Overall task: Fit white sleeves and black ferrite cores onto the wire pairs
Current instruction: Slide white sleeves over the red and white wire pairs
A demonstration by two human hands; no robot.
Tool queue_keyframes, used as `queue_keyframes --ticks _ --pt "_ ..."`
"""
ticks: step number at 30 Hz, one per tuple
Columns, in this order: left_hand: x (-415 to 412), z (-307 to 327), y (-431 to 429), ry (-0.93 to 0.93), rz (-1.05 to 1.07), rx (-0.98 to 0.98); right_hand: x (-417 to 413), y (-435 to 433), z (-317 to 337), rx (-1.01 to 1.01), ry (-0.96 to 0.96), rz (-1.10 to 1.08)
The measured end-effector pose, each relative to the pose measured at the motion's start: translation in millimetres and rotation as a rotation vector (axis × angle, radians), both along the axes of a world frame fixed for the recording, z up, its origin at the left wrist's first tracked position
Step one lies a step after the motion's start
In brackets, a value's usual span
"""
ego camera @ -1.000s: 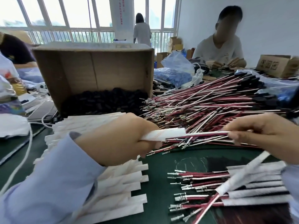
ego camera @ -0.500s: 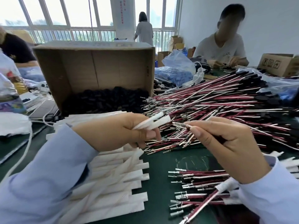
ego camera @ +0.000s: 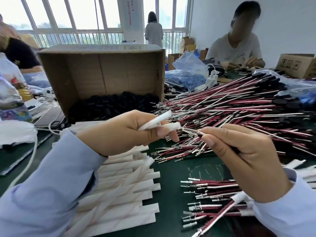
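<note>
Left hand (ego camera: 126, 132) pinches two white sleeves (ego camera: 159, 123) between thumb and fingers, open ends pointing right; the lower sleeve's mouth sits just at the metal terminals of the wire pair (ego camera: 193, 132) held in the right hand (ego camera: 239, 159). Right hand grips that pair in a tight thumb-and-forefinger pinch just behind the terminals, tips aimed left at the sleeve; cannot tell whether the terminals are inside the sleeve mouth or only touching it. A second wire pair with a white sleeve on it (ego camera: 227, 209) runs out from under the right wrist toward the near edge of the tabletop. Green tabletop (ego camera: 169, 168): stack of flat white sleeves (ego camera: 119, 190) at the near-left, under the left forearm; small row of red-and-white wire pairs (ego camera: 210, 183), terminals pointing left, at the near-right, partly under the right hand. Big loose pile of red-and-white wire pairs (ego camera: 230, 106) fills the right-centre out to the right edge, black parts on its far ends. Cardboard box on its side (ego camera: 102, 77) at the far-centre, open face this way, black ferrite cores (ego camera: 111, 105) heaped in its bottom. Another person (ego camera: 237, 47) sits at the far-right corner, hands busy with small parts.
</note>
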State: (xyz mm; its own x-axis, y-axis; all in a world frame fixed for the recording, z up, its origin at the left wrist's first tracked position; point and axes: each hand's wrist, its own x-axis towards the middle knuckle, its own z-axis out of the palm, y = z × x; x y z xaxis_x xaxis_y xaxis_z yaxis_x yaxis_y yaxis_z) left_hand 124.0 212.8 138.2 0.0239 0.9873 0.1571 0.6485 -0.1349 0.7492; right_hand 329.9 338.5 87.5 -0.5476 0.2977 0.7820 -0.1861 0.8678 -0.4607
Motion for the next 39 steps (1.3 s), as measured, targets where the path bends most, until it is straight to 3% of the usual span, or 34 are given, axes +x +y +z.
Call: queue_keyframes --ticks 12,15,18,20,23,29,32,36,37,39 --pt "4.0 2.9 -3.5 0.076 0.011 -0.045 1.2 -1.8 1.6 0.020 -0.114 -0.046" --pt "7.6 4.3 -5.1 0.212 0.098 -0.076 -1.6 -2.8 0.5 0.081 -0.191 -0.127" --pt "17.0 4.4 -9.6 0.577 0.197 -0.072 -5.1 -5.4 -2.4 0.076 -0.277 -0.156" --pt "22.3 0.1 -11.6 0.794 0.240 -0.027 -5.3 -6.7 -5.1 -0.031 -0.391 -0.096" --pt "26.1 -5.1 -12.4 0.948 0.284 0.127 -6.8 -3.8 -5.9 -0.283 -0.563 0.143" --pt "49.0 -11.3 -14.6 1.040 0.218 0.128 -4.1 4.1 7.1 -0.583 -0.731 0.323" --pt "59.7 -21.5 -7.2 1.040 0.267 0.129 -8.9 1.5 -1.8 -0.772 -0.704 0.193" --pt "57.4 -34.9 -1.5 0.970 0.198 0.008 -11.6 -0.8 -12.9 -0.164 -0.657 -0.203" --pt "53.3 -34.3 -1.7 0.917 0.168 -0.017 -11.5 -1.4 -11.6 -0.120 -0.609 -0.219" --pt "46.2 -26.1 -1.0 0.806 0.101 -0.075 -12.4 -0.4 -6.5 -0.232 -0.536 -0.113"
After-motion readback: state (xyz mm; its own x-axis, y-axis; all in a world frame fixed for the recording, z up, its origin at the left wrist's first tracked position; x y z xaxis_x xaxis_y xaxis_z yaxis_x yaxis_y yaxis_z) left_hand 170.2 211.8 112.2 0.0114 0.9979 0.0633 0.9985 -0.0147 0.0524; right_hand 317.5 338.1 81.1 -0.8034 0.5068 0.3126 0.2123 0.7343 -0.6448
